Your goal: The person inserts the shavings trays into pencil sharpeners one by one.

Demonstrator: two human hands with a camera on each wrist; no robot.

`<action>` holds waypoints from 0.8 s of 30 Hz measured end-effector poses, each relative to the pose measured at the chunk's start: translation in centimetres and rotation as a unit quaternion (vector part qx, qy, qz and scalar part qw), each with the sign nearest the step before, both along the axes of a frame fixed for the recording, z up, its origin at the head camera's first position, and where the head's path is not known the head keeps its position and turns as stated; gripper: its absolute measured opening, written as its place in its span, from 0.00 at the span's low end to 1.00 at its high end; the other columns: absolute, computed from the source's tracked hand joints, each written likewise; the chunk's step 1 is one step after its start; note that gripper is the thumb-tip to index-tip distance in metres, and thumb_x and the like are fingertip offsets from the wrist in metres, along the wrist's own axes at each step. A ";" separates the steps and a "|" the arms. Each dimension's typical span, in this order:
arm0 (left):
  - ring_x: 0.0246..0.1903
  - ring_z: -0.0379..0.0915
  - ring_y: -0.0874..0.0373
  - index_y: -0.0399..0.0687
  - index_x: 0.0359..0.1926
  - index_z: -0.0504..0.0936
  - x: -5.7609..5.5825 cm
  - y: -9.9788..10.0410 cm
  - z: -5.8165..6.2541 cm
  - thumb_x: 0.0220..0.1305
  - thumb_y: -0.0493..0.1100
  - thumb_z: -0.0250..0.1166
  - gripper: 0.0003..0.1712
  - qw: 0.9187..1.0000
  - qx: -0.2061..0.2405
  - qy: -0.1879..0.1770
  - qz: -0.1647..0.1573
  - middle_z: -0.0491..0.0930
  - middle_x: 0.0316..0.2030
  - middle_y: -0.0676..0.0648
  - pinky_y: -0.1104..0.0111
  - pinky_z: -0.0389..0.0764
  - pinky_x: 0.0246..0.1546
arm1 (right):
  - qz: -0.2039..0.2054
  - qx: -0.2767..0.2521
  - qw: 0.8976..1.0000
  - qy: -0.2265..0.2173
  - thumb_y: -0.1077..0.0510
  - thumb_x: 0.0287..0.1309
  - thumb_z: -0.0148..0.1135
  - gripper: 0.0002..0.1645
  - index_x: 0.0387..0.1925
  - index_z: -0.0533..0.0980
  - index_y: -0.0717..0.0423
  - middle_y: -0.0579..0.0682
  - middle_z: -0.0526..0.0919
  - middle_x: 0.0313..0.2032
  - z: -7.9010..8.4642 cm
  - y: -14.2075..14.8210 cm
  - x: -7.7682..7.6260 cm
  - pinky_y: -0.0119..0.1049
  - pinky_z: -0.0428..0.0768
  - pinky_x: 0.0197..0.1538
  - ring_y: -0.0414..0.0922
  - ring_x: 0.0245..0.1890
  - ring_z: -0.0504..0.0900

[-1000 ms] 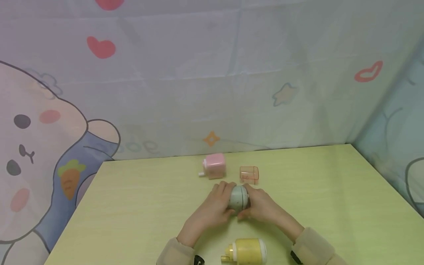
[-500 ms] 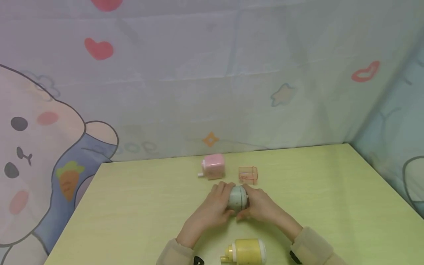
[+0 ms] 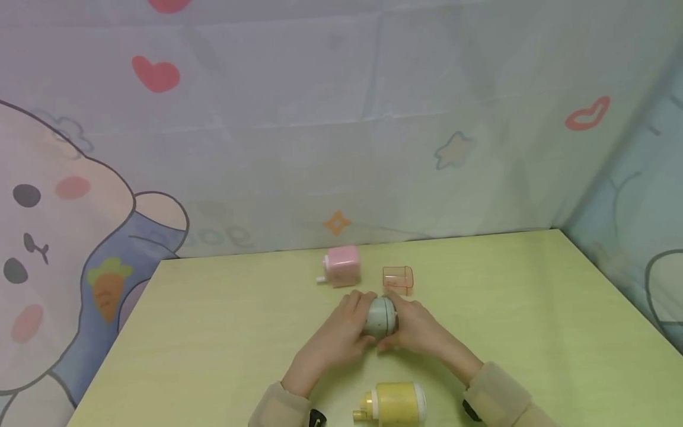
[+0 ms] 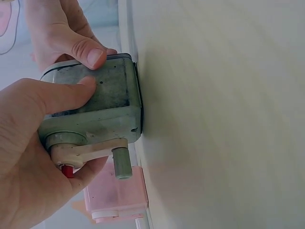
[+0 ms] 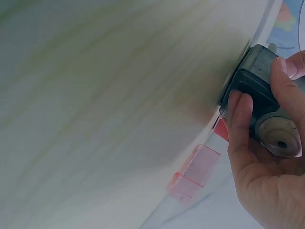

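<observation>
A pale backdrop (image 3: pixel 299 148) (with red hearts (image 3: pixel 156 74)) rises behind the yellow-green table (image 3: pixel 213 314).

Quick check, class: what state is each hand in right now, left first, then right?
Left hand: closed, holding the green sharpener.
Right hand: closed, holding the green sharpener from the opposite side.

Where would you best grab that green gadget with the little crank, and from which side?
Probably by the boxy body of the green gadget, from left and right at once, as the left hand and right hand hold it. Its broad faces should offer a steady hold; the thin crank juts from one end and may turn.
</observation>
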State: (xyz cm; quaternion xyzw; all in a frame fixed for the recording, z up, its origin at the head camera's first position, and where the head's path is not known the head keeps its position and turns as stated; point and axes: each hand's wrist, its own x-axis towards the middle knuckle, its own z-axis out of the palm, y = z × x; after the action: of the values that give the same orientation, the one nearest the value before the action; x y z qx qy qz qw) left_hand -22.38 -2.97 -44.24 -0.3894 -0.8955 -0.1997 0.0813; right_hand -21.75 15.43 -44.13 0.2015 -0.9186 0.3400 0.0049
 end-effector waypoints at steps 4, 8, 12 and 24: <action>0.43 0.62 0.56 0.38 0.60 0.58 0.0 0.1 0.0 0.44 0.40 0.69 0.43 1.000 -0.002 0.000 -0.002 0.68 0.44 0.43 0.65 0.76 0.44 | 0.003 -0.002 1.000 0.002 0.50 0.20 0.78 0.51 0.52 0.64 0.59 0.51 0.79 0.32 0.0 0.1 -0.1 0.38 0.77 0.31 0.40 0.28 0.74; 0.42 0.63 0.56 0.38 0.60 0.58 0.0 0.0 0.1 0.43 0.40 0.70 0.43 1.000 -0.001 0.001 -0.001 0.68 0.45 0.43 0.65 0.76 0.43 | 0.011 -0.004 1.000 0.004 0.50 0.20 0.78 0.50 0.51 0.64 0.58 0.51 0.79 0.32 0.0 0.1 -0.1 0.38 0.77 0.31 0.40 0.28 0.74; 0.42 0.63 0.56 0.38 0.60 0.58 -0.2 -0.2 0.1 0.43 0.41 0.70 0.43 1.000 -0.002 0.005 -0.001 0.68 0.44 0.43 0.65 0.77 0.42 | 0.013 -0.007 1.000 0.006 0.50 0.21 0.78 0.50 0.51 0.63 0.59 0.50 0.79 0.31 0.1 -0.2 -0.2 0.38 0.77 0.31 0.40 0.28 0.74; 0.39 0.63 0.60 0.44 0.59 0.62 -0.6 -0.9 0.1 0.42 0.45 0.70 0.41 0.998 -0.020 -0.047 0.025 0.70 0.44 0.47 0.68 0.77 0.35 | 0.032 -0.033 0.998 -0.032 0.56 0.24 0.77 0.42 0.46 0.64 0.59 0.50 0.78 0.31 -0.4 -1.1 -0.4 0.40 0.76 0.32 0.41 0.28 0.73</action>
State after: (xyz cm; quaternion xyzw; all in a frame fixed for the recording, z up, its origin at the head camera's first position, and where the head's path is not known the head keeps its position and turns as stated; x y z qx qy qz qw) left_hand -22.97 -3.84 -44.11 -0.3583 -0.9116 -0.1980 0.0366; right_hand -22.14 14.36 -44.56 0.2193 -0.8998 0.3762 -0.0292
